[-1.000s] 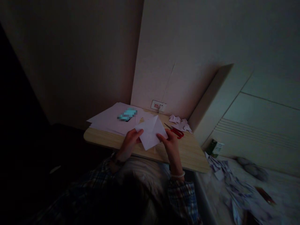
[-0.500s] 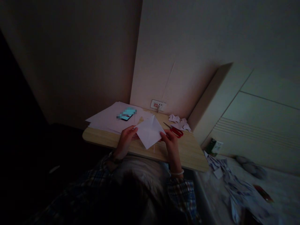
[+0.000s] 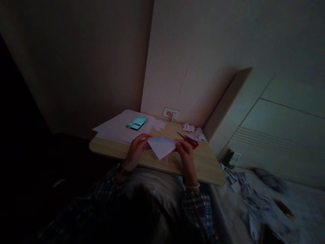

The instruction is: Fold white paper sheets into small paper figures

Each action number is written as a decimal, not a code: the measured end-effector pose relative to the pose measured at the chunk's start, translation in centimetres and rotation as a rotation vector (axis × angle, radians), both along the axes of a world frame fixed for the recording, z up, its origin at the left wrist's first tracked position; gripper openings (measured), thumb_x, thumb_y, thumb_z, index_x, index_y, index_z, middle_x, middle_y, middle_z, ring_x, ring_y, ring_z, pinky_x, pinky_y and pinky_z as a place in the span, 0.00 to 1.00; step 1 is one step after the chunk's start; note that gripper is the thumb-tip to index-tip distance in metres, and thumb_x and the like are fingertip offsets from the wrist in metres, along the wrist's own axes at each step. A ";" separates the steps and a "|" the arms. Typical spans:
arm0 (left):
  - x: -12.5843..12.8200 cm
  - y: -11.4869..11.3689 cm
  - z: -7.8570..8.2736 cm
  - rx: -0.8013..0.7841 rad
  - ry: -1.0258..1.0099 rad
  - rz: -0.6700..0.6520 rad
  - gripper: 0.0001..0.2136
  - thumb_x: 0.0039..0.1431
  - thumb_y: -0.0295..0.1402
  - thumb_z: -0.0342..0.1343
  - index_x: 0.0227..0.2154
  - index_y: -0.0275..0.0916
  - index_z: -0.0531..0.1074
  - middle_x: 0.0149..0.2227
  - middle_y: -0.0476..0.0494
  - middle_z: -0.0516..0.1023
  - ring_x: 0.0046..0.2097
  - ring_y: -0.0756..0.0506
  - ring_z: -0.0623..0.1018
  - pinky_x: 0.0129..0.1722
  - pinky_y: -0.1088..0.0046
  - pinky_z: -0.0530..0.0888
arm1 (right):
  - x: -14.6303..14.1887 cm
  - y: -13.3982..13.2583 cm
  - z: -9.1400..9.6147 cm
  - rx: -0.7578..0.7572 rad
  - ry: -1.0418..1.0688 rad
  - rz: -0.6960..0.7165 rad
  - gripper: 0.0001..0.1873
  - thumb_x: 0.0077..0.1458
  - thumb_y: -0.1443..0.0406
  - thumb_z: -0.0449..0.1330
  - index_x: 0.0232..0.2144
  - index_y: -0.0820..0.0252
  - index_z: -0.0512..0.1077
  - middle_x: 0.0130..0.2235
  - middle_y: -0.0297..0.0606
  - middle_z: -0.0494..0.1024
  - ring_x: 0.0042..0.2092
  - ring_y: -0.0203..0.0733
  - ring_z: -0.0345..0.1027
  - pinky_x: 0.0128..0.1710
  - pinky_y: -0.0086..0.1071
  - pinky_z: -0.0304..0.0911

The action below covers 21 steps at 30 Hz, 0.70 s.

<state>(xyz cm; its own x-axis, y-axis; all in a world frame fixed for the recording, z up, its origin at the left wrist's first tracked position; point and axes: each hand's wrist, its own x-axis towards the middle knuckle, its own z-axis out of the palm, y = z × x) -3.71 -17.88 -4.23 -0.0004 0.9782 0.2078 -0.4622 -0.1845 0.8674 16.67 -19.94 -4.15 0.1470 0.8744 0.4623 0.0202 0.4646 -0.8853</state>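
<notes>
Between my two hands is a white sheet of paper [image 3: 161, 147], bent across its middle so a triangle points down toward me. My left hand [image 3: 138, 148] pinches its left corner, and my right hand [image 3: 183, 150] pinches the right one. The paper is held just above the wooden table [image 3: 203, 166]. Just beyond my right hand lie red-handled scissors [image 3: 192, 142], partly covered by my fingers. Past my left hand a stack of white paper [image 3: 114, 127] lies on the table, with a lit phone [image 3: 138, 123] on top.
Several folded white paper pieces [image 3: 195, 131] sit at the back right of the table. Small paper scraps [image 3: 158, 124] lie beside the stack. A wall socket [image 3: 171, 113] is behind the table. To the right, a bed [image 3: 228, 206] carries many paper strips [image 3: 254, 200] and a grey bundle [image 3: 270, 179].
The paper was a flat diamond; its far half has now tipped over, leaving a triangle. Both hands stay at its side corners. The scraps behind it have come into view.
</notes>
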 end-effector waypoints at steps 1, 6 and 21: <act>0.0 0.0 0.0 0.005 0.005 0.000 0.15 0.43 0.41 0.67 0.31 0.37 0.74 0.30 0.48 0.81 0.33 0.45 0.82 0.34 0.72 0.77 | 0.0 0.0 0.0 0.004 -0.006 0.005 0.11 0.51 0.54 0.66 0.31 0.54 0.80 0.31 0.36 0.78 0.33 0.43 0.69 0.32 0.34 0.67; 0.1 -0.1 0.2 0.020 -0.003 -0.013 0.13 0.44 0.40 0.66 0.28 0.38 0.72 0.27 0.50 0.78 0.31 0.47 0.80 0.33 0.72 0.77 | -0.1 -0.1 0.2 0.047 -0.040 -0.006 0.09 0.53 0.58 0.64 0.31 0.55 0.81 0.29 0.35 0.77 0.31 0.41 0.68 0.31 0.33 0.65; 0.0 0.2 -0.1 -0.049 0.061 -0.026 0.17 0.36 0.38 0.71 0.29 0.38 0.73 0.24 0.51 0.78 0.30 0.47 0.78 0.34 0.73 0.75 | -0.4 -0.2 0.2 0.083 -0.122 -0.065 0.11 0.54 0.60 0.57 0.30 0.56 0.78 0.28 0.35 0.76 0.31 0.42 0.68 0.33 0.35 0.64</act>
